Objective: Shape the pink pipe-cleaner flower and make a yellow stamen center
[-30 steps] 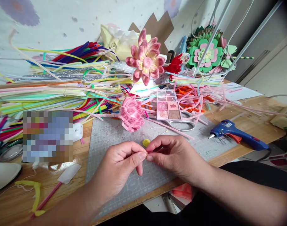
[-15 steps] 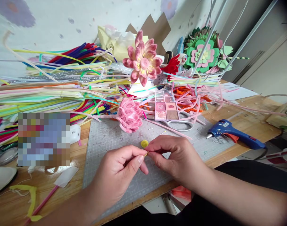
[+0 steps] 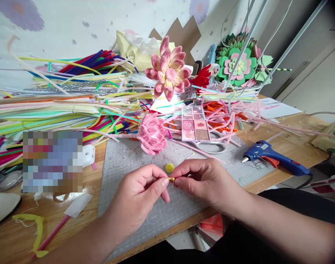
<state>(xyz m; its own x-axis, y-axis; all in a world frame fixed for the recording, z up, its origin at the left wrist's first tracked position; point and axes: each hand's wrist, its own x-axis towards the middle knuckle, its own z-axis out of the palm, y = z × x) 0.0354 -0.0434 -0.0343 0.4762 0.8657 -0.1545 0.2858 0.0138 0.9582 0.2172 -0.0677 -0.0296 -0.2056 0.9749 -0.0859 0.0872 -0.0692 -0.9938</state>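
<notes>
My left hand (image 3: 141,196) and my right hand (image 3: 204,179) meet over the grey cutting mat (image 3: 161,223). Thumb and forefinger of each pinch one end of a short yellow strip (image 3: 171,179), probably a piece of pipe cleaner; most of it is hidden by the fingertips. Just beyond it lies a small round yellow coil (image 3: 169,168). Farther up the mat, a pink pipe cleaner flower (image 3: 153,134) rests on its side. Behind that stands a larger open pink flower (image 3: 170,71) with a yellow centre.
A blue glue gun (image 3: 274,157) lies at the right, its nozzle toward the mat. Silver-handled scissors (image 3: 219,148) sit partly under an eyeshadow palette (image 3: 195,124). Bundles of coloured pipe cleaners (image 3: 46,113) fill the back left. A white earphone case (image 3: 88,155) is at the left.
My fingertips have drawn slightly apart, so more of the yellow strip shows between them. The whole view has shifted a little; the other things lie as before.
</notes>
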